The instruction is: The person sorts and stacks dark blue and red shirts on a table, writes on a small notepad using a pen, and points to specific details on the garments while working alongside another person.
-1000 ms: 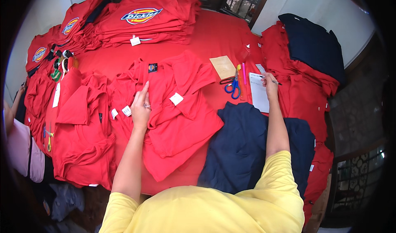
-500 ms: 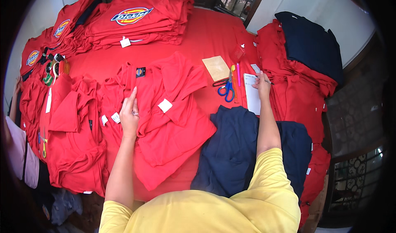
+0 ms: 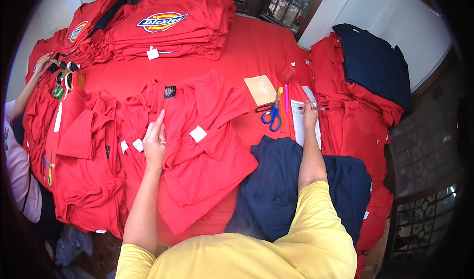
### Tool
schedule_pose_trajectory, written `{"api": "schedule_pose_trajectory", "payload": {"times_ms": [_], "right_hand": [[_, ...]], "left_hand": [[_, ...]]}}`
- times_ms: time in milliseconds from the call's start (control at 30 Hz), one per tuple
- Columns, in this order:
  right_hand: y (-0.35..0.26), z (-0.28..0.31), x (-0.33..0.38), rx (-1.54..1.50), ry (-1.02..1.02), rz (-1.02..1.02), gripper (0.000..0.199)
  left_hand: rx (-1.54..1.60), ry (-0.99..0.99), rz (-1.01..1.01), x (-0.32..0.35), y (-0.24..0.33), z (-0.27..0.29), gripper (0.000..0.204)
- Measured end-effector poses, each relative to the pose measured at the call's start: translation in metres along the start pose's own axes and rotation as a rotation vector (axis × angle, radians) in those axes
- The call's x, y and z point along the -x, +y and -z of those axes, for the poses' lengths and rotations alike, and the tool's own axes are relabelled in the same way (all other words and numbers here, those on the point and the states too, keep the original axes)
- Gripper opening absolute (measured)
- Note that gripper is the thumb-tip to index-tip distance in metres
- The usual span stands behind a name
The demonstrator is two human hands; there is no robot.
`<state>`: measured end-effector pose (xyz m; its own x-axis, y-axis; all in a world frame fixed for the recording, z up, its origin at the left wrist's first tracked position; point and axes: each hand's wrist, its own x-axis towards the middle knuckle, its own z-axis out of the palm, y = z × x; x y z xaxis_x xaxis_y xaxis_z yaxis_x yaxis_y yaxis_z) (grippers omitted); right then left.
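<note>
My right hand (image 3: 309, 112) is closed around a dark pen (image 3: 322, 109), its tip on a white sheet of paper (image 3: 315, 133) with handwriting. A small grey-white strip (image 3: 309, 93) lies just beyond that hand. My left hand (image 3: 155, 143) rests on a crumpled red T-shirt (image 3: 212, 116), index finger stretched forward and the other fingers curled. A small pale bit shows at those curled fingers, too small to make out. On the shirt are a dark neck label (image 3: 170, 91) and a white square tag (image 3: 198, 134). Left of the paper lie blue-handled scissors (image 3: 271, 119) and a pink pen (image 3: 287, 99).
Folded red shirts (image 3: 168, 37) are stacked at the back left. Navy garments lie atop a red pile (image 3: 373, 57) at right and near me (image 3: 271, 180). A brown card (image 3: 260, 90) is mid-table. At far left, another person's hand (image 3: 43, 64) holds a thin yellowish thing.
My right hand has shifted slightly down and left, its pen now lower on the paper. At the left, another person's arm has come up over the table. My left hand stays about where it was.
</note>
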<state>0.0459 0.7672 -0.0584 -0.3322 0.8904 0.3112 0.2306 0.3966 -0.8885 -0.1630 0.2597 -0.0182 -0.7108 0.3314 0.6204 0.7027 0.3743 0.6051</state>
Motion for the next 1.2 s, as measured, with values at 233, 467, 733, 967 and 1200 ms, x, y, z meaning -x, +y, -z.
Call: {"api": "schedule_pose_trajectory", "payload": {"times_ms": [233, 467, 733, 967, 1200], "right_hand": [[-0.011, -0.005, 0.006, 0.184, -0.030, 0.071, 0.040], [-0.011, -0.002, 0.004, 0.214, -0.030, 0.053, 0.040], [-0.003, -0.004, 0.002, 0.334, 0.009, 0.275, 0.033], [0.007, 0.004, 0.001, 0.131, -0.061, 0.175, 0.030], [0.010, 0.005, 0.002, 0.102, -0.056, 0.182, 0.032]], "left_hand": [[0.027, 0.040, -0.045, -0.001, -0.001, -0.001, 0.050], [0.039, 0.023, -0.025, -0.001, 0.000, -0.001, 0.052], [0.069, 0.043, -0.013, -0.002, 0.006, 0.002, 0.048], [0.027, 0.037, 0.017, 0.000, 0.006, 0.000, 0.046], [0.017, 0.024, 0.034, -0.001, 0.007, 0.001, 0.046]]}}
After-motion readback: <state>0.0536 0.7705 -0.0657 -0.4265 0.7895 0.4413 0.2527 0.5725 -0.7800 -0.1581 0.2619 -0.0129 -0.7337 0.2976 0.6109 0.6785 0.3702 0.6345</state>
